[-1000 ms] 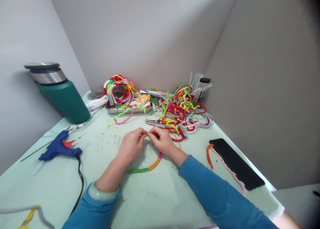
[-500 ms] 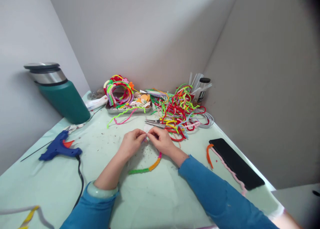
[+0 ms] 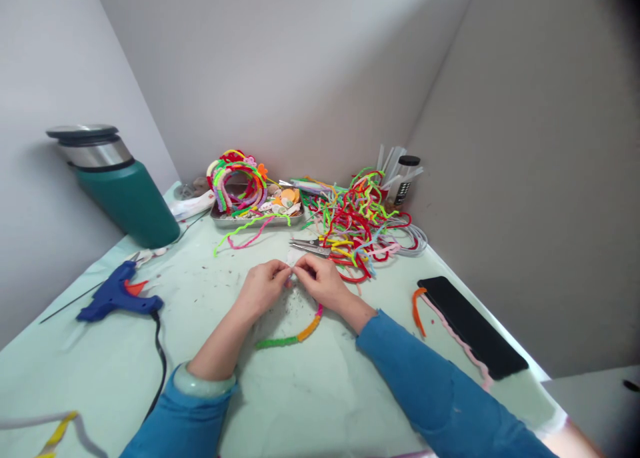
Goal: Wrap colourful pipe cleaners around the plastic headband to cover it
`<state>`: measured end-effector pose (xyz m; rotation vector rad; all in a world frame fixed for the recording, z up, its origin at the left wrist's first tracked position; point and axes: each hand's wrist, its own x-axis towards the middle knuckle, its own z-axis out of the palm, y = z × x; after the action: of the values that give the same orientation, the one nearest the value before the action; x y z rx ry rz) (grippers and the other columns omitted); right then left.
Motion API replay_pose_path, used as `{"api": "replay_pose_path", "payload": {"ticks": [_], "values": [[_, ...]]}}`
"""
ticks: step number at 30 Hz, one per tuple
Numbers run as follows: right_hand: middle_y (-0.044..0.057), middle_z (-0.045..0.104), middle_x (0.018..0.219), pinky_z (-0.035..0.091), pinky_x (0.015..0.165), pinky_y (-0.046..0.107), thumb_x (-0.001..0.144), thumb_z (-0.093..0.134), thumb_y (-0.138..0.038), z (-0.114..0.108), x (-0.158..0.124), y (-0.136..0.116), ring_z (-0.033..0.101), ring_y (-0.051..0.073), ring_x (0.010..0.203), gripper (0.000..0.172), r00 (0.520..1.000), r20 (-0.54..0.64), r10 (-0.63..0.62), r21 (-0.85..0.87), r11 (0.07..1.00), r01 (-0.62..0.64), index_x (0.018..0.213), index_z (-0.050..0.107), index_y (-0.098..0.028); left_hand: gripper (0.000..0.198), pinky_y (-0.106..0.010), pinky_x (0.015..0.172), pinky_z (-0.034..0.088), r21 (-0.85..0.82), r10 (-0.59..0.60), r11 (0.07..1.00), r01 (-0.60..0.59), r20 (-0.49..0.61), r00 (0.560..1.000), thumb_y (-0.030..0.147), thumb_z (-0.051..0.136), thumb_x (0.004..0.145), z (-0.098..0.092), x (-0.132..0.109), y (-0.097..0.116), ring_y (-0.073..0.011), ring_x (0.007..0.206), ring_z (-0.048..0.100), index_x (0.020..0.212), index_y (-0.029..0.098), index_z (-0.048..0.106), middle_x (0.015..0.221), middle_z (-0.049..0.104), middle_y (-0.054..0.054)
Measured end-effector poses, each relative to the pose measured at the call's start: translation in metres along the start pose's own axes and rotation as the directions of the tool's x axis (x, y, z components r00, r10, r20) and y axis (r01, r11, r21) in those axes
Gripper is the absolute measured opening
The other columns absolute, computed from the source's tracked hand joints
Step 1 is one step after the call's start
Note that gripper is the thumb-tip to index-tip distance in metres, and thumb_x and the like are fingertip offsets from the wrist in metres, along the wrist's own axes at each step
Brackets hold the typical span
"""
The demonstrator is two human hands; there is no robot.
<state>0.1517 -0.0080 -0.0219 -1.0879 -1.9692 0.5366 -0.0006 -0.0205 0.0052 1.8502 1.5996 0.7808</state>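
Note:
My left hand (image 3: 266, 286) and my right hand (image 3: 321, 279) meet above the middle of the table, both pinched closed with their fingertips together. They hold a multicoloured pipe cleaner band (image 3: 310, 329), whose green, orange and pink length curves out below my right hand and rests on the table. The part between my fingertips is small and mostly hidden by the fingers. Just beyond my hands lies a pair of scissors (image 3: 313, 247), its blades pointing left, beside a tangled pile of coloured pipe cleaners (image 3: 357, 211).
On the left are a blue glue gun (image 3: 117, 295) with a black cord and a teal bottle (image 3: 130, 201). A metal tray (image 3: 257, 222) holds coloured rings and small decorations at the back. A black phone-like slab (image 3: 473, 328) lies right, with a pink pipe cleaner (image 3: 460, 341) along it.
Hardly anything differs. My fingertips have shifted very slightly, and the purple bit seen earlier below my left fingers is less visible now.

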Motion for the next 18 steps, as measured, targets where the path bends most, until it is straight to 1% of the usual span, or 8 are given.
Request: {"api": "replay_pose_path", "payload": {"ticks": [4, 8, 13, 18], "values": [[0.000, 0.061, 0.072, 0.037, 0.061, 0.021, 0.082, 0.047, -0.022, -0.0001, 0.0002, -0.0002, 0.053, 0.011, 0.065, 0.012, 1.000, 0.004, -0.010, -0.001, 1.000, 0.010, 0.079, 0.058, -0.018, 0.028, -0.021, 0.046, 0.029, -0.061, 0.007, 0.998, -0.006, 0.019, 1.000, 0.037, 0.043, 0.075, 0.0012, 0.0009, -0.0042, -0.0105, 0.044, 0.043, 0.072, 0.017, 0.062, 0.047, 0.052, 0.003], [0.000, 0.060, 0.072, 0.037, 0.061, 0.021, 0.082, 0.047, -0.022, -0.0006, 0.0001, -0.0004, 0.053, 0.011, 0.065, 0.011, 1.000, -0.005, -0.019, 0.005, 1.000, 0.019, 0.079, 0.057, -0.018, 0.029, -0.020, 0.044, 0.028, -0.128, 0.018, 0.992, -0.013, 0.039, 0.999, 0.039, 0.044, 0.074, 0.0019, 0.0013, -0.0075, -0.0094, 0.041, 0.039, 0.072, 0.015, 0.061, 0.044, 0.048, 0.004], [0.000, 0.060, 0.071, 0.036, 0.061, 0.021, 0.082, 0.047, -0.023, -0.0007, 0.0001, 0.0000, 0.051, 0.011, 0.064, 0.012, 1.000, -0.008, -0.023, 0.013, 1.000, 0.023, 0.079, 0.057, -0.017, 0.030, -0.020, 0.043, 0.027, -0.145, 0.007, 0.989, 0.002, 0.061, 0.998, 0.040, 0.044, 0.075, 0.0014, 0.0011, -0.0068, -0.0082, 0.039, 0.035, 0.072, 0.015, 0.060, 0.042, 0.043, 0.006], [0.000, 0.060, 0.072, 0.036, 0.062, 0.021, 0.083, 0.047, -0.023, -0.0008, 0.0000, 0.0003, 0.052, 0.011, 0.066, 0.012, 1.000, -0.002, -0.030, 0.017, 0.999, 0.030, 0.081, 0.057, -0.018, 0.031, -0.020, 0.044, 0.027, -0.136, -0.005, 0.991, 0.016, 0.080, 0.997, 0.040, 0.043, 0.076, 0.0007, 0.0009, -0.0052, -0.0083, 0.039, 0.034, 0.070, 0.015, 0.060, 0.041, 0.041, 0.006]]}}
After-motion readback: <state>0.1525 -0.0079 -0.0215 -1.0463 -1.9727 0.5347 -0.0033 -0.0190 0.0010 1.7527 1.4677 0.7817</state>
